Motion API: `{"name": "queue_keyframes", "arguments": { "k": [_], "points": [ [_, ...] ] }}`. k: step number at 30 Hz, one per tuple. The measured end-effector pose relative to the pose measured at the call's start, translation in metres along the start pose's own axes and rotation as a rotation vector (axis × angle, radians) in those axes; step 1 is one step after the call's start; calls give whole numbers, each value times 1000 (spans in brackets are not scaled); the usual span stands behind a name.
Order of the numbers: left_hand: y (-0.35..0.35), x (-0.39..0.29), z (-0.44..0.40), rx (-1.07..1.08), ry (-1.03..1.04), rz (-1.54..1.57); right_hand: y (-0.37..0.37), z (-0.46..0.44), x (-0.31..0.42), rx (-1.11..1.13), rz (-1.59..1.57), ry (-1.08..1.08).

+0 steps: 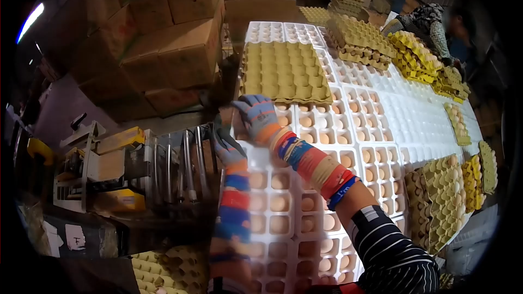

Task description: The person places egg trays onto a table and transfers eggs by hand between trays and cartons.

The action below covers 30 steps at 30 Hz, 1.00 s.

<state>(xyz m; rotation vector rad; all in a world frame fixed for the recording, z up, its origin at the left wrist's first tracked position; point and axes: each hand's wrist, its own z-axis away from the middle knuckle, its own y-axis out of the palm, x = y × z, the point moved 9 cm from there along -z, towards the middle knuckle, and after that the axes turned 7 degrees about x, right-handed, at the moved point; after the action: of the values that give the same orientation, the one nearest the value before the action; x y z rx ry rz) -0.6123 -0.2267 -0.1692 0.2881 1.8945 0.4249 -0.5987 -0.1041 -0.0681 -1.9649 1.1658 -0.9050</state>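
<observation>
Both hands wear grey gloves with orange bands, below striped sleeve covers. My left hand [226,144] is at the left edge of the white egg trays, blurred, its fingers pointing up and away. Beside it, my right hand [257,117] bends over the trays' left edge, just below a yellowish pulp tray [283,71]. What either hand holds, if anything, cannot be made out. White trays [354,144] with brown eggs [279,203] in square cells spread under and around my arms.
Stacked cardboard boxes [174,49] rise at the left. Below them stands a roller conveyor [188,158] with a machine. Pulp trays [436,201] are stacked along the right side, some yellow [411,54]. Another person's patterned sleeve [436,27] shows at the upper right.
</observation>
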Motion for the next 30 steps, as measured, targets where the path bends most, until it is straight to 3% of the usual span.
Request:
{"name": "queue_keyframes", "arguments": {
  "k": [1, 3, 4, 6, 8, 9, 10, 11, 12, 15, 17, 18, 19, 21, 23, 25, 26, 27, 28, 29, 30],
  "points": [
    [2, -1, 1, 19, -20, -33, -7, 8, -9, 19, -49, 64],
    [9, -15, 5, 103, -9, -403, -28, 23, -27, 34, -138, 199],
    [-13, 12, -7, 107, 48, -567, -54, 36, -20, -38, -170, 181],
    [22, -9, -3, 294, 0, -649, -95, 75, -1, 50, -375, 211],
    [47, -7, 2, 421, 148, -1423, -155, 131, 31, 60, -475, 197],
    [49, 4, 2, 406, 293, -1488, -179, 154, 46, 252, -435, 204],
    [55, 0, 2, 436, 178, -1633, -194, 192, 49, 225, -327, 155],
    [53, 8, -4, 424, 232, -1680, -217, 228, 45, 230, -227, 164],
    [49, 17, -16, 431, 130, -1729, -256, 251, 44, 199, -229, 224],
    [55, 13, -46, 422, -143, -1833, -348, 339, 6, 95, -99, 597],
    [48, 50, -65, 421, -137, -1923, -414, 397, -22, -104, -31, 882],
    [44, 70, -75, 504, -178, -1825, -440, 428, -43, -150, 116, 984],
    [39, 82, -80, 536, -174, -1783, -470, 434, -46, -184, 414, 949],
    [38, 91, -88, 550, -124, -1757, -494, 453, -82, -129, 561, 1032],
    [77, 14, -58, 469, -13, -1799, -497, 454, -123, -45, 681, 1070],
    [95, 1, -47, 512, -50, -1865, -487, 449, -158, 178, 667, 1362],
    [88, 15, -49, 511, -52, -1845, -477, 444, -166, 388, 462, 1473],
    [82, 30, -54, 514, -58, -1828, -469, 465, -201, 251, 609, 1396],
    [96, 5, -35, 408, -125, -1822, -471, 455, -195, 286, 555, 1327],
    [119, -13, -18, 369, -18, -1762, -478, 445, -186, 321, 500, 1255],
    [141, -26, -2, 332, 89, -1697, -497, 443, -161, -27, 19, 1331]
  ]
}}
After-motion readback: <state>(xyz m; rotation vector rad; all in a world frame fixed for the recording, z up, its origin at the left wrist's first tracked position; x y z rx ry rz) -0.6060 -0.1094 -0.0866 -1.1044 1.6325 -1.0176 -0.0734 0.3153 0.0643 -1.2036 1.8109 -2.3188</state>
